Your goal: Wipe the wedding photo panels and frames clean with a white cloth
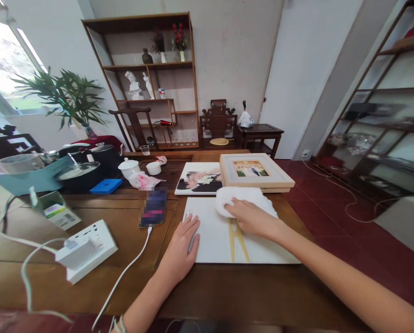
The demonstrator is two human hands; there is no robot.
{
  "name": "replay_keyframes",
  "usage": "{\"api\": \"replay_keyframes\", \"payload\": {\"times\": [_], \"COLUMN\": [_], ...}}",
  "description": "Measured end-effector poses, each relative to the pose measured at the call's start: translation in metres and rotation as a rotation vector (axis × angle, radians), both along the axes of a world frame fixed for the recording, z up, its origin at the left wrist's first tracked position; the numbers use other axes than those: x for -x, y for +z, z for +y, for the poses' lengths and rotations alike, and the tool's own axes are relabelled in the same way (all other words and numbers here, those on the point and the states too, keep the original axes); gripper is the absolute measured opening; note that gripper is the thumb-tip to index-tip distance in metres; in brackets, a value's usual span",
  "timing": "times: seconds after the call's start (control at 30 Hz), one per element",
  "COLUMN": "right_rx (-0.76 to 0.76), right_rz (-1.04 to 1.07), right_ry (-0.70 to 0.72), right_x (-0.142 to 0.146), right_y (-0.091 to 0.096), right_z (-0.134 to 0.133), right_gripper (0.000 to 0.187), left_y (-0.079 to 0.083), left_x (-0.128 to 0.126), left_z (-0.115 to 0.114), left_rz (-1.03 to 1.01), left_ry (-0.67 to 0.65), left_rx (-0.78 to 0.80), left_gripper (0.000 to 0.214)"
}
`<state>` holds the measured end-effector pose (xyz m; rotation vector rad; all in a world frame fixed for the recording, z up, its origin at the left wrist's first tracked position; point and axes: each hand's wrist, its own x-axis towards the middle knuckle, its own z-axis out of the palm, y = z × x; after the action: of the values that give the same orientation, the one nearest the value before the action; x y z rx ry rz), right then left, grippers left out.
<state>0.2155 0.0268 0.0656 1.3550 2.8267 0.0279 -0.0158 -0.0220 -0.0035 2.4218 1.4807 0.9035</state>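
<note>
White cloth (pixel 243 199) lies bunched under our right hand (pixel 252 217), whose fingers curl narrowly over it and hold it down on the upper part of the white canvas board (pixel 214 240). Our left hand (pixel 181 249) rests flat on the board's left edge, fingers spread and holding nothing. We judge the cloth soft, light and easily crumpled, best gripped by its bulk from above, and the board stiff, thin and liable to slide on the smooth wooden worktop (pixel 130 231); beyond it sit a framed picture (pixel 255 171) and an unframed print (pixel 198 180).
</note>
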Motion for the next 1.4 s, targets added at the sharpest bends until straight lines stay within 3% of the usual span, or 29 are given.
{"api": "replay_keyframes", "payload": {"times": [0.2, 0.33, 0.43, 0.57, 0.73, 0.93, 1.23, 1.3, 1.4], "right_rx": [0.05, -0.164, -0.308, -0.156, -0.14, -0.007, 0.207, 0.208, 0.115], "right_rz": [0.011, 0.149, 0.167, 0.172, 0.174, 0.106, 0.108, 0.117, 0.148], "right_ry": [-0.132, -0.131, -0.007, 0.07, 0.032, 0.03, 0.092, 0.112, 0.117], "right_x": [-0.075, -0.101, -0.093, -0.07, -0.065, -0.069, -0.079, -0.084, -0.086], "right_y": [0.007, 0.018, 0.007, -0.021, -0.038, -0.03, -0.006, -0.007, -0.015], "right_z": [-0.026, -0.037, -0.041, -0.04, -0.027, -0.025, -0.113, -0.113, -0.089], "right_gripper": [0.052, 0.042, 0.036, 0.015, 0.033, 0.04, 0.028, 0.024, 0.026], "left_y": [-0.002, -0.002, -0.001, 0.0, 0.001, 0.0, 0.001, 0.001, 0.001], "left_x": [0.0, -0.001, -0.002, -0.002, -0.002, -0.003, -0.003, -0.003, -0.003], "left_z": [0.001, 0.002, 0.002, 0.002, 0.002, 0.001, 0.001, 0.001, 0.001], "left_rz": [0.024, 0.005, 0.008, 0.034, 0.054, 0.054, 0.067, 0.068, 0.067], "left_ry": [0.011, 0.018, 0.016, 0.021, 0.022, 0.024, 0.037, 0.036, 0.036], "left_rx": [0.0, -0.009, -0.015, -0.014, 0.002, 0.007, -0.005, -0.006, -0.006], "left_gripper": [0.039, 0.038, 0.037, 0.038, 0.039, 0.04, 0.039, 0.04, 0.039]}}
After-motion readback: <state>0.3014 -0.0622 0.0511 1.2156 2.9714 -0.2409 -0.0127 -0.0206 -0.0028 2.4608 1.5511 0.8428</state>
